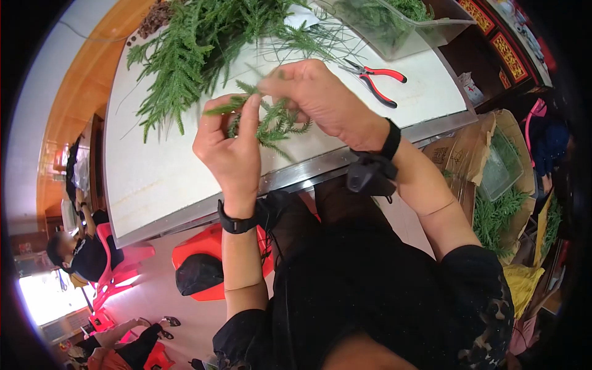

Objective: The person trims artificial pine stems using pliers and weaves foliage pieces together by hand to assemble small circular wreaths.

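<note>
Our black shirt [382, 290] nearest, we seem to be joining green sprigs [277, 127] left of the pliers [364, 71], left fingers [250, 120] pinching them, right fingers [287, 85] too blurred to tell; next probably calls for a steady hold.

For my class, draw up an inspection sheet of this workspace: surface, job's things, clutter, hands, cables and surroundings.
Surface: white tabletop with a metal edge; faint yellowish marks near the front left.
Job's things: green sprig in hand; greenery pile at the back; red-handled pliers on the tabletop, handles spread; clear bin holding more greenery.
Clutter: thin strands strewn between pile and bin.
Hands: left hand pinches the sprig; right hand is at it, fingertips blurred, grip unclear.
Cables: thin line on the wall, possibly a cable.
Surroundings: cardboard box at right; red stool bearing a black item; seated person at left.
</note>
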Available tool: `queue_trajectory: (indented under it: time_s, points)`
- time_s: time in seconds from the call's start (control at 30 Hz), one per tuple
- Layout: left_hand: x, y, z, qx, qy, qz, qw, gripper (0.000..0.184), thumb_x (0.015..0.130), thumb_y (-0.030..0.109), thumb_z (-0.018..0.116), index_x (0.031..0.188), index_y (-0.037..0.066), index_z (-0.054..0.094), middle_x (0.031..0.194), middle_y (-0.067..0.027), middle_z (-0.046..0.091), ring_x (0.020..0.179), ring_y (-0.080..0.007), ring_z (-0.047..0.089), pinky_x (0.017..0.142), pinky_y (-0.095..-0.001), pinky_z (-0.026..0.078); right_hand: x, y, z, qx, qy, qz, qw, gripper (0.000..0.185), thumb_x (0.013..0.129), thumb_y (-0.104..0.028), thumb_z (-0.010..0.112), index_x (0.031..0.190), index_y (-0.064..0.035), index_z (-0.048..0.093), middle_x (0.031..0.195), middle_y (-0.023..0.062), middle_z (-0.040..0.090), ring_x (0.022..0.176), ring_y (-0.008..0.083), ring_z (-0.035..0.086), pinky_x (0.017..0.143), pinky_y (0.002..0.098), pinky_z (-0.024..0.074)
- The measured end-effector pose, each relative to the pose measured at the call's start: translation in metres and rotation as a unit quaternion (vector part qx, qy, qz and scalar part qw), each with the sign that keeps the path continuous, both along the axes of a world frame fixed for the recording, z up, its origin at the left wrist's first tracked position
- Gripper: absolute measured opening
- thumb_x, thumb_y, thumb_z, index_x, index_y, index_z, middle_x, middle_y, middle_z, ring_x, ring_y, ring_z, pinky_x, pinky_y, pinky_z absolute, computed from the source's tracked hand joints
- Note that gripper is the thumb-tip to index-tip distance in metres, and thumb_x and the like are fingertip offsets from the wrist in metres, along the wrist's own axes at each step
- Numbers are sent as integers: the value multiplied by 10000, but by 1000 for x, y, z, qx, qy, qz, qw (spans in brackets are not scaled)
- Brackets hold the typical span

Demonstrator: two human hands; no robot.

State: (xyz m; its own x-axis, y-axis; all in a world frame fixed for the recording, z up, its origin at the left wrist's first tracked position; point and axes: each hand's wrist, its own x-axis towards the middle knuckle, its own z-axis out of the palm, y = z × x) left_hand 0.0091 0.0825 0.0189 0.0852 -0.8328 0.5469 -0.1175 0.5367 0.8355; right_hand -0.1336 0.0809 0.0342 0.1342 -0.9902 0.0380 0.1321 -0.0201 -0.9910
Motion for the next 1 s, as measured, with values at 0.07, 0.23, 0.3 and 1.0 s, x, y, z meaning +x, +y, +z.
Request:
queue_trajectory:
  time_s: [0.07,0.23,0.3,1.0]
  points:
    - [1,-8,-4,-53,-79,44,995,105,825,66,665,840,1,585,748,-27,611,600,-73,523,523,-200,408,8,-5,-9,-146,160,-98,971,314,845,-260,621,794,49,605,678,77,628,523,126,549,445,294,418]
    - [24,-21,-6,63,-27,16,997,128,810,86,687,859,26,585,755,-11,620,608,-55,514,498,-198,372,16,-16,-6,-165,268,-122,941,337,845,-290,621,880,45,618,799,122,664,648,150,607,532,309,462]
    - [39,-27,-5,166,82,-33,982,129,809,87,688,868,32,588,759,-7,624,612,-52,514,493,-197,361,14,-27,-11,-162,159,-98,969,345,851,-302,616,937,32,627,836,94,669,717,138,605,589,294,468]
    - [362,-81,-41,341,-127,198,910,191,852,239,647,792,58,663,682,34,590,575,-47,496,512,-204,365,-52,-77,-63,-71,190,-94,975,216,858,-187,608,994,-26,650,783,16,641,675,90,553,632,230,447]
